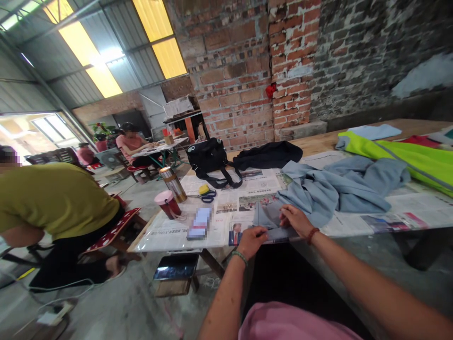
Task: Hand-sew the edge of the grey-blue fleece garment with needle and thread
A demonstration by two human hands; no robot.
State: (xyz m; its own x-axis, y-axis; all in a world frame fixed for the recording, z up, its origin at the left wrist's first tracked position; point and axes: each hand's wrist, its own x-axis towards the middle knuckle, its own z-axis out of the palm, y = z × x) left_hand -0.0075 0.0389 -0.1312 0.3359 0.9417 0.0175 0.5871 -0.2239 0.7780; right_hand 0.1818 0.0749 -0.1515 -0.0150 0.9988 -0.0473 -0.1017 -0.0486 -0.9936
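Observation:
A grey-blue garment (318, 189) lies crumpled on the newspaper-covered table, and a flap of its cloth (264, 216) reaches the front edge between my hands. My left hand (252, 242), with a green bracelet at the wrist, has its fingers closed at the edge of this cloth. Slightly higher and to the right, my right hand (297, 220), a red-brown bracelet on its wrist, is held in a pinch over the cloth. Anything between those right fingertips is too small to make out.
A phone (199, 223), a red cup (167, 205), a metal flask (173, 184), scissors (207, 193) and a black bag (208, 156) stand or lie to the left. Dark cloth (269, 155) and a yellow-green vest (417, 160) lie behind. A person (60, 203) sits at left, others farther back.

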